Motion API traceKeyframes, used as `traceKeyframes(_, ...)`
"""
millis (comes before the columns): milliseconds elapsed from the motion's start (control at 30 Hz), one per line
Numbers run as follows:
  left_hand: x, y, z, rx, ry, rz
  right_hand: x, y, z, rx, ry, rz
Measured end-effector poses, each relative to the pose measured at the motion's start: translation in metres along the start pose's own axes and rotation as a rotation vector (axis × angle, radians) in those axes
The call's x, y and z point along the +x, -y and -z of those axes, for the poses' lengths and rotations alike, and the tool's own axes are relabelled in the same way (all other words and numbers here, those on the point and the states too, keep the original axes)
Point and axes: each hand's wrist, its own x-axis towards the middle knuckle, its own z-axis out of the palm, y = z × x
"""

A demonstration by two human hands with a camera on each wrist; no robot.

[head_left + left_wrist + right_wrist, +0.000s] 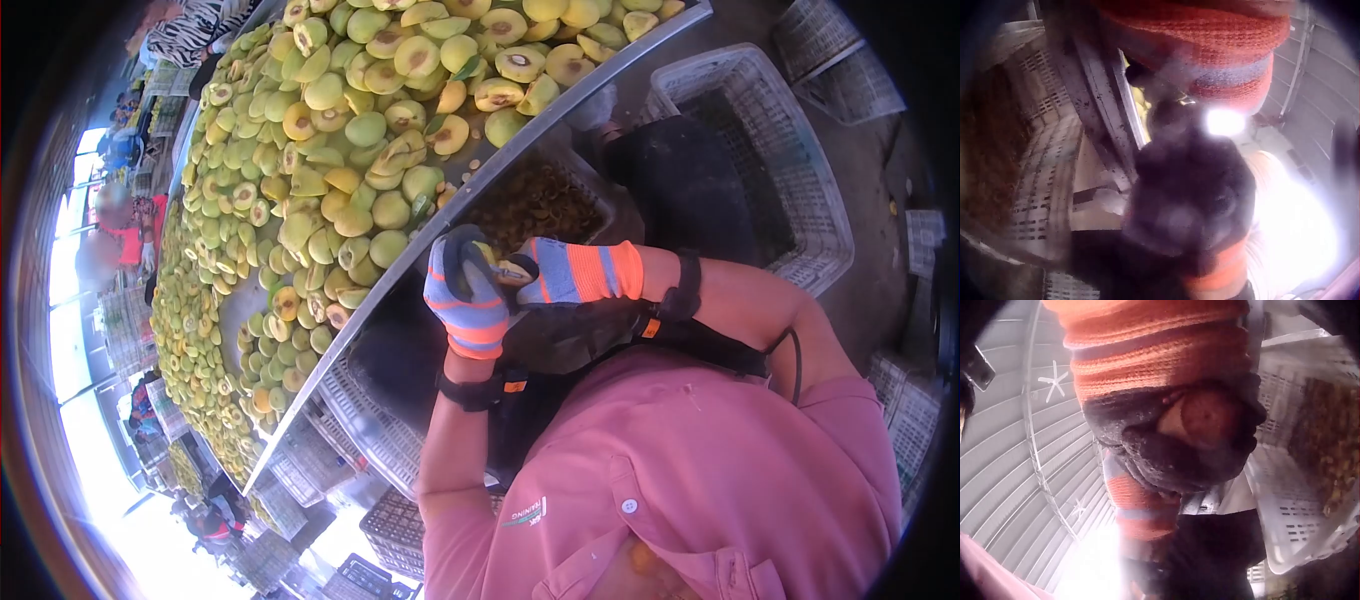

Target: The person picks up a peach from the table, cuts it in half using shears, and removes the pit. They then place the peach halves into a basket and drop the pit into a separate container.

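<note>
Both hands wear striped gloves with dark palms and meet at the metal table's edge. My left hand [465, 290] curls round a yellow-green peach [488, 252], mostly covered by its fingers. Close against it, my right hand [572, 272] grips a tool with a round, wooden-looking handle end [1210, 417], which shows between the dark glove fingers in the right wrist view. The tool's working end is largely hidden between the hands. In the left wrist view the wrist strap and glove cuff [1229, 78] block the fingers.
Halved and whole peaches [350, 130] are heaped on the table, bounded by a raised metal edge [590, 95]. Below the hands stands a bin of brown scraps [540, 200]. A large white crate [815, 170] stands at the right; other people work at the far left.
</note>
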Motion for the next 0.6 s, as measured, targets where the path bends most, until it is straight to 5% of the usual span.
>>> traceKeyframes(133,0.006,0.002,0.007,0.076,0.059,-0.157,-0.016,0.026,0.005,0.168,0.044,-0.047)
traceKeyframes(300,0.013,-0.015,0.020,0.126,0.265,-0.320,-0.032,0.042,0.014,0.532,0.378,-0.205)
traceKeyframes(433,0.009,-0.038,0.031,-0.212,0.415,0.035,-0.030,0.024,0.017,0.693,0.649,-0.293)
traceKeyframes(600,-0.006,-0.041,0.026,-0.242,0.273,0.164,-0.032,0.012,0.009,0.939,0.817,-0.284)
